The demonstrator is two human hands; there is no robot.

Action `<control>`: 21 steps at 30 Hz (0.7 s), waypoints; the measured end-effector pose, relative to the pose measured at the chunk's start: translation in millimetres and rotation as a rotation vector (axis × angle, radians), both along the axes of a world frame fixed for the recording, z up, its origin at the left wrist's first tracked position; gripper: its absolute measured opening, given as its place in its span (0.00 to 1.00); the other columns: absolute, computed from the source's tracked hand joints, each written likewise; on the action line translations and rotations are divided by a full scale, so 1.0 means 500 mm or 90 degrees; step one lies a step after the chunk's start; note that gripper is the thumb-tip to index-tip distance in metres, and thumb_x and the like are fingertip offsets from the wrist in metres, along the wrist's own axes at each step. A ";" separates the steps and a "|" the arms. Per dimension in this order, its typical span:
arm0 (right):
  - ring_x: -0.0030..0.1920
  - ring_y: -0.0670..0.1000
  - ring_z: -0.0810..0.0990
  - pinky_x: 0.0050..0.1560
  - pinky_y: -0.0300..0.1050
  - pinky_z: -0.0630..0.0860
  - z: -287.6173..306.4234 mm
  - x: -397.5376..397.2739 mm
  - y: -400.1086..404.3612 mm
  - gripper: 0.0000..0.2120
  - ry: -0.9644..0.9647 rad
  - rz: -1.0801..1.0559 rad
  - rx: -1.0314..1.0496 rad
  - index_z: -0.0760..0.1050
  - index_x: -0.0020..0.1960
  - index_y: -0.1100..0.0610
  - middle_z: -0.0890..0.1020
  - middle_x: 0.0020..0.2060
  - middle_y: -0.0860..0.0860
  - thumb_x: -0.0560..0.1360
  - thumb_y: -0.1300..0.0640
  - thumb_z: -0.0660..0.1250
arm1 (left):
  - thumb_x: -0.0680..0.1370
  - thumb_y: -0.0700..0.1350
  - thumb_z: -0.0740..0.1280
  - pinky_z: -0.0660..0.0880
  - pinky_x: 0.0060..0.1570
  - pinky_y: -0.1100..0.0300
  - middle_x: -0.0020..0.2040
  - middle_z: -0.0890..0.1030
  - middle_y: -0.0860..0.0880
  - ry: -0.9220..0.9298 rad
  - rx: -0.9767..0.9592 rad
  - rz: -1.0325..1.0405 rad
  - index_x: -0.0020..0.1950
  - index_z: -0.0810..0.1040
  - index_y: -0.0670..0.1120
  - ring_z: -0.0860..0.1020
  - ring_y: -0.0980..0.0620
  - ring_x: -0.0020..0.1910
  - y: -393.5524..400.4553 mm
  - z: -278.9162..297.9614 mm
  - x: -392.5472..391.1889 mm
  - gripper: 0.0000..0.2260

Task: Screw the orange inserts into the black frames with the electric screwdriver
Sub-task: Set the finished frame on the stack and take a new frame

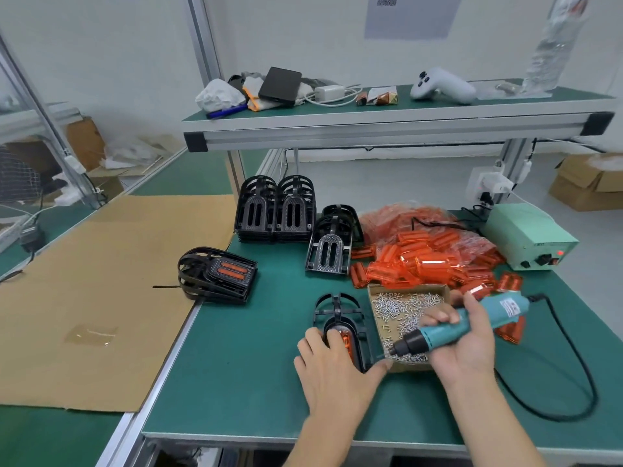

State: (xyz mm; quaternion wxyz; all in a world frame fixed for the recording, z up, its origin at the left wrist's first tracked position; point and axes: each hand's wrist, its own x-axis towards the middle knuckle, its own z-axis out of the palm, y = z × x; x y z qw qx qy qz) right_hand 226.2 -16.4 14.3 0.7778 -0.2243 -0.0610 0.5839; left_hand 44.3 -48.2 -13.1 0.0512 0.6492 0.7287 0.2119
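My left hand presses down on a black frame that lies on the green table, with an orange insert showing between my fingers. My right hand grips the teal electric screwdriver. Its black tip points left and down over the cardboard tray of small silver screws, just right of the frame. A pile of loose orange inserts lies behind the tray.
Stacks of empty black frames stand at the back, one more beside them. A stack of frames with orange inserts lies to the left by a cardboard sheet. A green power box sits right; the screwdriver's black cable loops along the table.
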 end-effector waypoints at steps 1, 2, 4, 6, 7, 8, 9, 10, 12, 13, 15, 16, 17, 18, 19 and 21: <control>0.32 0.43 0.69 0.35 0.36 0.71 -0.014 0.003 -0.005 0.07 0.006 0.003 -0.002 0.76 0.43 0.51 0.66 0.28 0.44 0.75 0.50 0.71 | 0.60 0.83 0.58 0.69 0.58 0.50 0.59 0.66 0.51 0.007 -0.023 0.000 0.60 0.72 0.53 0.68 0.46 0.59 0.004 0.001 0.000 0.41; 0.32 0.43 0.69 0.35 0.36 0.71 -0.024 0.004 -0.007 0.07 0.014 0.007 -0.003 0.76 0.43 0.51 0.66 0.28 0.44 0.75 0.50 0.71 | 0.59 0.82 0.58 0.69 0.59 0.51 0.60 0.66 0.50 0.014 -0.040 -0.007 0.61 0.71 0.53 0.67 0.46 0.60 0.006 0.002 -0.004 0.42; 0.32 0.43 0.69 0.35 0.36 0.71 -0.033 0.002 -0.010 0.06 0.032 0.012 -0.004 0.75 0.43 0.51 0.65 0.29 0.44 0.75 0.50 0.71 | 0.61 0.81 0.60 0.70 0.60 0.52 0.62 0.65 0.50 0.031 -0.061 -0.025 0.62 0.70 0.52 0.67 0.46 0.61 0.005 0.003 -0.013 0.41; 0.31 0.43 0.69 0.35 0.36 0.71 -0.035 -0.001 -0.009 0.06 0.039 0.015 -0.005 0.75 0.44 0.51 0.65 0.29 0.44 0.74 0.50 0.71 | 0.64 0.78 0.61 0.70 0.59 0.53 0.61 0.65 0.50 0.036 -0.077 -0.029 0.61 0.70 0.51 0.67 0.46 0.59 0.000 0.011 -0.020 0.37; 0.31 0.43 0.69 0.35 0.36 0.71 -0.035 0.000 -0.009 0.06 0.038 0.015 -0.006 0.75 0.44 0.51 0.65 0.29 0.44 0.74 0.50 0.71 | 0.65 0.76 0.61 0.70 0.58 0.53 0.60 0.65 0.50 0.030 -0.084 -0.027 0.60 0.69 0.51 0.67 0.46 0.57 -0.003 0.018 -0.021 0.35; 0.31 0.43 0.70 0.35 0.36 0.71 -0.035 0.001 -0.010 0.06 0.038 0.017 -0.009 0.75 0.44 0.51 0.65 0.29 0.44 0.75 0.50 0.71 | 0.66 0.74 0.61 0.70 0.57 0.53 0.58 0.64 0.51 0.013 -0.092 -0.024 0.59 0.68 0.52 0.68 0.47 0.56 -0.006 0.026 -0.023 0.32; 0.31 0.43 0.70 0.34 0.36 0.71 -0.035 0.002 -0.010 0.06 0.040 0.021 -0.010 0.76 0.44 0.51 0.65 0.29 0.43 0.76 0.50 0.70 | 0.67 0.73 0.61 0.70 0.55 0.53 0.57 0.63 0.52 -0.025 -0.100 -0.022 0.58 0.67 0.52 0.69 0.47 0.55 -0.008 0.035 -0.029 0.30; 0.31 0.42 0.70 0.34 0.36 0.71 -0.035 0.003 -0.011 0.06 0.045 0.025 -0.009 0.76 0.43 0.51 0.65 0.29 0.43 0.77 0.50 0.69 | 0.67 0.72 0.61 0.71 0.54 0.53 0.55 0.63 0.54 -0.093 -0.109 -0.019 0.56 0.67 0.53 0.71 0.48 0.53 -0.010 0.046 -0.036 0.28; 0.32 0.42 0.69 0.35 0.36 0.71 -0.037 0.006 -0.012 0.09 0.053 0.024 -0.010 0.77 0.43 0.51 0.65 0.30 0.43 0.81 0.50 0.66 | 0.67 0.71 0.63 0.73 0.52 0.53 0.53 0.64 0.58 -0.270 -0.129 -0.010 0.53 0.66 0.57 0.76 0.54 0.48 -0.008 0.064 -0.061 0.24; 0.32 0.42 0.69 0.35 0.36 0.71 -0.038 0.006 -0.012 0.10 0.052 0.020 -0.011 0.77 0.43 0.51 0.65 0.30 0.43 0.82 0.50 0.65 | 0.67 0.71 0.64 0.73 0.51 0.55 0.53 0.67 0.60 -0.351 -0.134 -0.003 0.53 0.68 0.59 0.76 0.58 0.47 -0.005 0.069 -0.078 0.22; 0.32 0.42 0.69 0.35 0.36 0.71 -0.038 0.004 -0.013 0.11 0.044 0.015 -0.011 0.77 0.43 0.51 0.65 0.30 0.44 0.83 0.50 0.64 | 0.72 0.66 0.69 0.72 0.49 0.58 0.52 0.77 0.58 -0.517 -0.143 0.028 0.53 0.74 0.57 0.78 0.60 0.47 0.004 0.080 -0.113 0.17; 0.32 0.43 0.69 0.35 0.36 0.71 -0.037 0.002 -0.012 0.12 0.043 0.015 -0.010 0.77 0.42 0.51 0.65 0.30 0.44 0.83 0.50 0.64 | 0.74 0.62 0.71 0.73 0.48 0.58 0.49 0.81 0.55 -0.611 -0.154 0.052 0.53 0.77 0.55 0.79 0.57 0.46 0.008 0.085 -0.131 0.15; 0.32 0.43 0.69 0.35 0.36 0.71 -0.036 0.001 -0.012 0.12 0.042 0.015 -0.011 0.77 0.42 0.51 0.65 0.30 0.44 0.83 0.50 0.64 | 0.76 0.57 0.72 0.74 0.48 0.56 0.48 0.82 0.52 -0.695 -0.172 0.078 0.55 0.78 0.51 0.80 0.53 0.45 0.013 0.087 -0.149 0.13; 0.32 0.42 0.69 0.35 0.36 0.71 -0.036 -0.001 -0.012 0.12 0.042 0.016 -0.012 0.78 0.42 0.51 0.65 0.30 0.44 0.83 0.50 0.64 | 0.78 0.53 0.72 0.76 0.49 0.53 0.48 0.83 0.48 -0.755 -0.197 0.099 0.56 0.79 0.48 0.80 0.48 0.45 0.018 0.088 -0.167 0.12; 0.32 0.42 0.69 0.35 0.36 0.71 -0.036 -0.002 -0.013 0.12 0.043 0.018 -0.013 0.78 0.41 0.51 0.65 0.30 0.43 0.83 0.50 0.64 | 0.78 0.49 0.72 0.79 0.51 0.50 0.50 0.83 0.44 -0.791 -0.214 0.111 0.57 0.79 0.47 0.82 0.44 0.48 0.020 0.086 -0.186 0.10; 0.32 0.42 0.69 0.35 0.35 0.71 -0.035 -0.003 -0.014 0.13 0.046 0.020 -0.013 0.78 0.41 0.51 0.65 0.29 0.43 0.83 0.50 0.64 | 0.79 0.46 0.70 0.82 0.54 0.49 0.51 0.85 0.41 -0.802 -0.212 0.118 0.56 0.81 0.44 0.84 0.40 0.54 0.019 0.079 -0.222 0.08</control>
